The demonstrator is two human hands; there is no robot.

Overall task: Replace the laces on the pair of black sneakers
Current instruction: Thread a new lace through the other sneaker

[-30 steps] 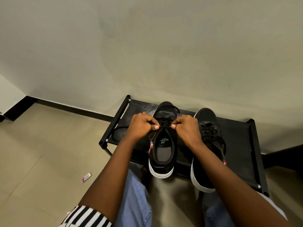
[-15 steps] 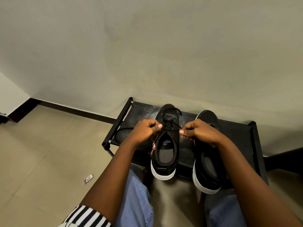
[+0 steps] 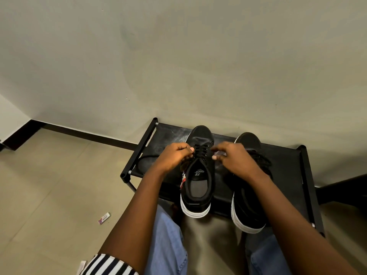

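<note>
Right now my left hand (image 3: pixel 174 156) has its fingers curled at the left edge of the laces (image 3: pixel 200 152) on the left sneaker (image 3: pixel 196 175), seemingly pinching a lace end, though the strand between the fingertips is too thin and dark to make out. My right hand (image 3: pixel 233 159) hovers at the right edge of the same lacing with its fingers spread and loosely bent; its thumb and forefinger sit close together, and I cannot tell whether they grip a lace or nothing. Between the hands, black laces cross the upper eyelets in several rows. That sneaker stands on a low black rack (image 3: pixel 305 175) against the wall (image 3: pixel 178 66), toe to the wall, heel and white sole over the near edge. The right sneaker (image 3: pixel 248 205) stands just beside it on the rack, partly under my right forearm, with loose laces bunched on top. A small wrapper (image 3: pixel 104 217) lies on the tiled floor (image 3: pixel 49 185), well apart to the left. I judge the step to be threading or tightening the left sneaker's lace near the top eyelets. The next move calls for the right hand to catch its lace end, then both to pull evenly so the rows sit flat.
</note>
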